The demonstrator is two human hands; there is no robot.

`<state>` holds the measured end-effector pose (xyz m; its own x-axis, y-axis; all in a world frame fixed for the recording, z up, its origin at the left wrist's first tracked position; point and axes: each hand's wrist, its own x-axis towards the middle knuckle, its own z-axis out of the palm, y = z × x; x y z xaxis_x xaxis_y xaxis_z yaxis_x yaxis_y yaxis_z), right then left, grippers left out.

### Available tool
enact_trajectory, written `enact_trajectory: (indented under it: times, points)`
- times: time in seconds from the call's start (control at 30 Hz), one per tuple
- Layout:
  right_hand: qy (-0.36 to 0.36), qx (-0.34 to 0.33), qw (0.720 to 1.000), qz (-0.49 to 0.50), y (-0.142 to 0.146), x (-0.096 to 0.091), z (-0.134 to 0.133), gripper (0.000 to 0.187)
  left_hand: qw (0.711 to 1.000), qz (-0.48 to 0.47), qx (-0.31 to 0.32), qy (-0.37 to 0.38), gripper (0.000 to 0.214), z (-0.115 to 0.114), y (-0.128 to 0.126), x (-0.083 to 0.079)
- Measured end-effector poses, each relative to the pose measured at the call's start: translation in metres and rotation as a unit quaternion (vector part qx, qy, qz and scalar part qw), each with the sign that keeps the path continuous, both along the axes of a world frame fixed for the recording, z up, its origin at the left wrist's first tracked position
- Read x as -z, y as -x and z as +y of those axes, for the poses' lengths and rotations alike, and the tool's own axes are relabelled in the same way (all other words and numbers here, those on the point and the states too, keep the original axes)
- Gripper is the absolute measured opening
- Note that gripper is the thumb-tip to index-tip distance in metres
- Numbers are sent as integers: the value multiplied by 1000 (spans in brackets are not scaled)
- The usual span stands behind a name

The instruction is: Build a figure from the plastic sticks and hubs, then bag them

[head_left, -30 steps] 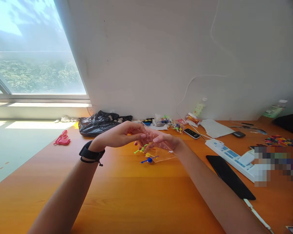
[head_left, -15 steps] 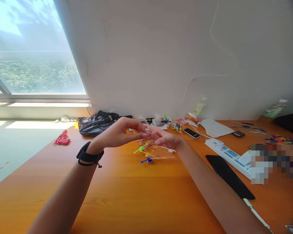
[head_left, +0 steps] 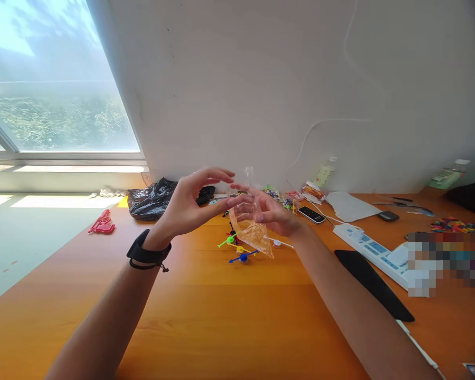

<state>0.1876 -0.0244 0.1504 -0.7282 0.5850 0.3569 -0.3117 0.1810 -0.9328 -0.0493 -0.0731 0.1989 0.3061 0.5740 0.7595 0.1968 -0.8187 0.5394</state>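
Observation:
A clear plastic bag [head_left: 256,235] hangs from my right hand [head_left: 276,215], pinched between thumb and fingers, its lower end drooping over the table. To its left, my left hand [head_left: 198,206] is open, thumb and fingers spread apart, with the fingertips close to the bag's upper part. Below the hands lie small plastic arrow-shaped pieces with round hubs: a green one [head_left: 230,240], a yellow one [head_left: 240,249], a blue one [head_left: 243,258] and a white one [head_left: 277,243]. Red and black pieces [head_left: 234,234] sit just behind, partly hidden.
A black plastic bag [head_left: 152,200] and a red toy gun [head_left: 102,222] lie at left. On the right are a power strip [head_left: 370,253], a black flat device [head_left: 370,279], a small black remote-like device [head_left: 311,214], white paper [head_left: 352,206] and bottles [head_left: 325,173] by the wall.
My left hand has opened and its fingers have spread away from the bag. The bag now hangs more upright from my right hand, uncovering more of the coloured pieces.

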Motion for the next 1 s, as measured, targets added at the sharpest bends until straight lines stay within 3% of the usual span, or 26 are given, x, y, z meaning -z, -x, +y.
enact_trajectory:
  times: [0.13,0.27,0.33,0.4,0.57,0.67,0.77,0.83,0.9,1.0]
  points:
    - [-58,101,993,12,2,-10,-6,79,996,-60,-31,64,50,7,-7,9]
    - [-151,198,968,-9,8,-9,-10,88,977,-4,96,189,68,12,-19,24]
    - [-203,221,953,-30,10,-7,-11,93,966,15,154,207,83,14,-25,31]
    - [-243,232,940,-53,10,-6,-11,96,964,20,167,205,91,18,-28,38]
    - [-260,245,930,-90,9,-6,-14,83,955,6,170,245,79,25,-29,47]
    - [-235,227,939,-108,7,-6,-15,96,945,-26,188,268,72,29,-29,50]
    - [-220,216,941,-137,1,-8,-12,107,941,-37,161,295,66,34,-27,53]
    - [-218,230,938,-137,-8,-12,-7,98,942,-31,130,309,61,40,-21,55]
    - [-218,263,926,-163,-23,-14,2,73,942,-15,112,316,56,45,-14,57]
    - [-213,270,868,-359,-56,-8,23,51,944,41,100,312,58,54,1,62]
